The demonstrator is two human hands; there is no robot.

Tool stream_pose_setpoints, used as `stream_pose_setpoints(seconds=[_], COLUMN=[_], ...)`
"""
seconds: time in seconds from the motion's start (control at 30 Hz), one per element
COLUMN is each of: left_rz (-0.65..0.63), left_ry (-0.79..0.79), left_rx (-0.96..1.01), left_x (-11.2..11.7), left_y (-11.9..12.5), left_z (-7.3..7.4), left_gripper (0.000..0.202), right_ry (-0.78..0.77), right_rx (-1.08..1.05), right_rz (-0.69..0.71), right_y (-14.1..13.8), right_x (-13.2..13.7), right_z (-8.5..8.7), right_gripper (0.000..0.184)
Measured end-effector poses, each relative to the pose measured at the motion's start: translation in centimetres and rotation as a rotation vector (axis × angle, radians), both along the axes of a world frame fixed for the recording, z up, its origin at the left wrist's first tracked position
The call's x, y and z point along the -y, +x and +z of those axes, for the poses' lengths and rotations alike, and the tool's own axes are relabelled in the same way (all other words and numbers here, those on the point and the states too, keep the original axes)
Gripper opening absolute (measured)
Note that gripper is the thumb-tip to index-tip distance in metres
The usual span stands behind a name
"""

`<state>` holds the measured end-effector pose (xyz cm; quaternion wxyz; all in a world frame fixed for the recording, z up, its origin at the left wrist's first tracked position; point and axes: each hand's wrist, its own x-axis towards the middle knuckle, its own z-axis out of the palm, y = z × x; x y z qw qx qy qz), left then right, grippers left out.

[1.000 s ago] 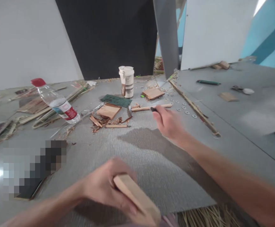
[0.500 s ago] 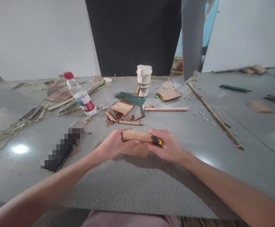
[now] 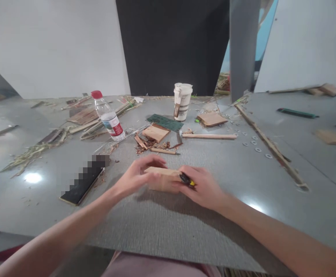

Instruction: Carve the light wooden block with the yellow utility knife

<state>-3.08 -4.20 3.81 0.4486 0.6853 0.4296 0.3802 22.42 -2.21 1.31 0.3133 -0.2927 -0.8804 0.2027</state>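
A pale wooden block (image 3: 164, 184) is between my two hands, just above the grey table. My left hand (image 3: 137, 175) grips its left end, thumb along the near side and fingers reaching over the far side, slightly lifted from it. At the right end, my right hand (image 3: 199, 184) is closed round a black and yellow utility knife (image 3: 187, 179), its fingers also pressing against the block. The knife's blade cannot be made out. Beyond my hands lie a pencil (image 3: 164, 151), brown wood shavings (image 3: 144, 145) and a square wooden piece (image 3: 156, 133).
A water bottle (image 3: 110, 121) and a white paper cup (image 3: 183, 102) stand further back. Green sandpaper (image 3: 165, 122), a wooden stick (image 3: 209, 136), several washers (image 3: 253, 142) and a long strip (image 3: 271, 148) lie about. A dark, partly blurred-out slab (image 3: 82, 184) lies left.
My left fingers have loosened and spread along the block, which has turned slightly in my hands. The right hand keeps the knife. The whole view has shifted a little, moving the scene right.
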Motion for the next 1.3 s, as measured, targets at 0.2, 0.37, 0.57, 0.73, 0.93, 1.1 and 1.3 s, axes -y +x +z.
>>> stream_pose_setpoints(seconds=[0.2,0.37,0.57,0.73,0.93,1.1,1.3], left_rz=[0.391,0.304,0.199,0.429,0.531,0.585,0.606], left_ry=[0.373,0.139,-0.178,-0.204,-0.199,-0.224,-0.213], left_rx=[-0.798,-0.633,0.125,0.206,0.307,0.368,0.396], left_x=[0.5,3.4,4.5,2.6,-0.4,-0.6,-0.2], left_y=[-9.1,-9.5,-0.3,3.4,4.7,5.2,5.1], left_z=[2.5,0.9,-1.4,-3.0,-3.6,-3.6,-3.3], left_gripper=[0.039,0.054,0.053,0.062,0.069,0.068,0.068], right_ry=[0.024,0.038,0.066,0.106,0.235,0.371,0.54], right_rx=[-0.022,-0.034,-0.009,0.026,0.118,0.175,0.226], right_rz=[-0.023,-0.028,-0.018,-0.004,-0.044,-0.101,-0.173], right_y=[0.1,-0.3,-0.9,-1.1,-0.7,-0.4,-0.2], right_x=[-0.1,0.1,1.0,1.4,1.3,1.0,0.9], right_z=[-0.2,-0.1,0.3,0.8,1.5,1.7,2.4], right_gripper=[0.036,0.037,0.043,0.047,0.054,0.065,0.065])
